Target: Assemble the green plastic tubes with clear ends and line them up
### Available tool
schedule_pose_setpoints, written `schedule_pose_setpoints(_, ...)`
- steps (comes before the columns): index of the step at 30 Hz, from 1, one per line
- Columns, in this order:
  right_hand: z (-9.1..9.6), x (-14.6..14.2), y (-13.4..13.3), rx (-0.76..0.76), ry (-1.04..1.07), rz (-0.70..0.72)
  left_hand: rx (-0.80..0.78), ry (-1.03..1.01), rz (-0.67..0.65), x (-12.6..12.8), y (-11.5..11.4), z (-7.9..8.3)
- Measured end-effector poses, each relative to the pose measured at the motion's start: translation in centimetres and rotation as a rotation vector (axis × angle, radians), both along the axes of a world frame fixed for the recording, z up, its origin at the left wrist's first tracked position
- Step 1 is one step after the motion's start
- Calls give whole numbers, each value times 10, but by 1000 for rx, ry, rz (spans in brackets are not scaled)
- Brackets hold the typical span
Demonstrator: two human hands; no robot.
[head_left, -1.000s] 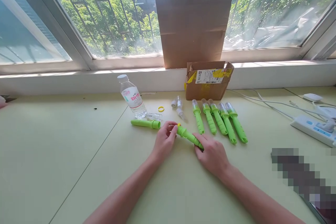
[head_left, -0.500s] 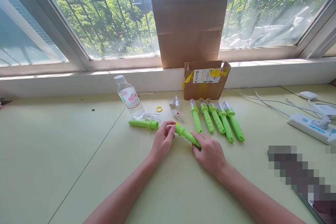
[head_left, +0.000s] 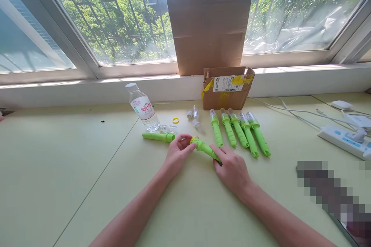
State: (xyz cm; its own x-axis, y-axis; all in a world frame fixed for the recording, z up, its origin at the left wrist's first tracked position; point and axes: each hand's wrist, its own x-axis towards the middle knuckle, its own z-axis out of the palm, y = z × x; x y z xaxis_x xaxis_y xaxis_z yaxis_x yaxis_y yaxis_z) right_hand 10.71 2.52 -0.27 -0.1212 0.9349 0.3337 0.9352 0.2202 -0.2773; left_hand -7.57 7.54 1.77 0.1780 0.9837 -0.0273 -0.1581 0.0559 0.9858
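My right hand (head_left: 232, 168) is closed around the lower end of a green plastic handle (head_left: 205, 148) with a threaded end. At that threaded end, my left hand (head_left: 179, 153) pinches a yellow ring (head_left: 194, 139), which sits around or against the opening. A second green handle (head_left: 158, 136) lies just left of my left hand, with a clear cap (head_left: 168, 128) behind it. Another yellow ring (head_left: 175, 120) rests on the table. Beyond my hands are small clear-and-white bulb pieces (head_left: 198, 125). Several green handles with clear caps (head_left: 236, 129) lie in a row to the right.
A water bottle (head_left: 143, 108) stands at the back left. An opened cardboard box (head_left: 227, 94) is against the window sill. On the right are a power strip (head_left: 344, 141) with white cables and a blurred-out dark object (head_left: 333, 197) at the table's edge.
My left fingers have shifted slightly along the threaded end, and the yellow ring there shows more. The nearest bulb piece appears slightly turned. My right hand keeps its hold.
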Motion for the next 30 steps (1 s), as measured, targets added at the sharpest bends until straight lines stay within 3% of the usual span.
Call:
schedule_pose_setpoints(15, -2, 1, 2, 136, -89, -15, -71, -1, -12, -3, 0, 6)
schedule_pose_setpoints(30, 2, 0, 1, 106, -86, -3, -40, 17, -82, -8, 1, 5)
